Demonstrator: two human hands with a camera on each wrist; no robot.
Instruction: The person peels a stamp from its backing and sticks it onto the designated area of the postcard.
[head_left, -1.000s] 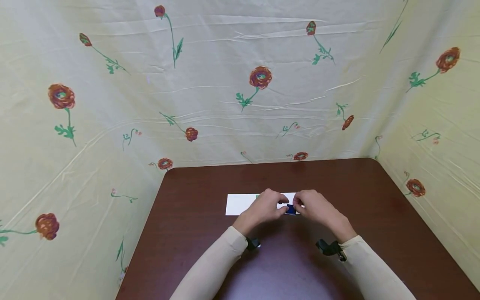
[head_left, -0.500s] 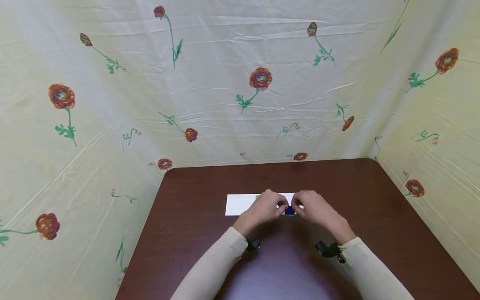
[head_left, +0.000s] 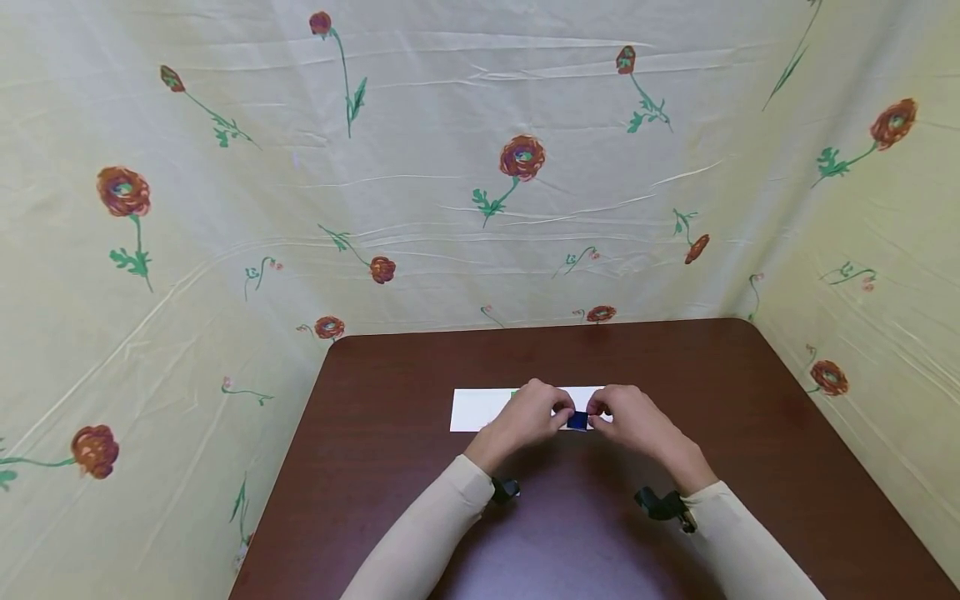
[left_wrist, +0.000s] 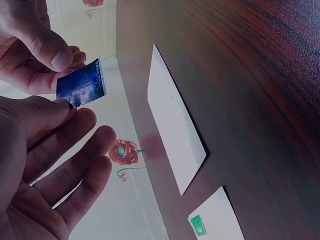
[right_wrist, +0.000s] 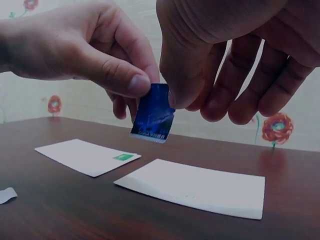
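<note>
A small dark blue postage stamp (head_left: pixel 577 420) with perforated edges is held up above the table between both hands. My left hand (head_left: pixel 527 417) pinches one side of it between thumb and finger. At the opposite side my right hand (head_left: pixel 639 421) pinches its edge; the other fingers hang loosely, as the right wrist view shows. Pale lettering runs along the free edge of the stamp in both wrist views. Below lie two white envelopes: one (right_wrist: pixel 85 156) bears a green stamp (right_wrist: pixel 123 157) in its corner, and the other (right_wrist: pixel 200 187) shows faint marks near one edge.
The dark brown wooden table (head_left: pixel 420 367) has rounded far corners. Behind and beside it hangs a pale flowered curtain (head_left: pixel 435 192). A small white paper scrap (right_wrist: pixel 7 195) lies at the left in the right wrist view.
The stamp has shifted slightly left and shows more fully between the hands. My right hand has moved slightly away from the left; the left hand is almost still.
</note>
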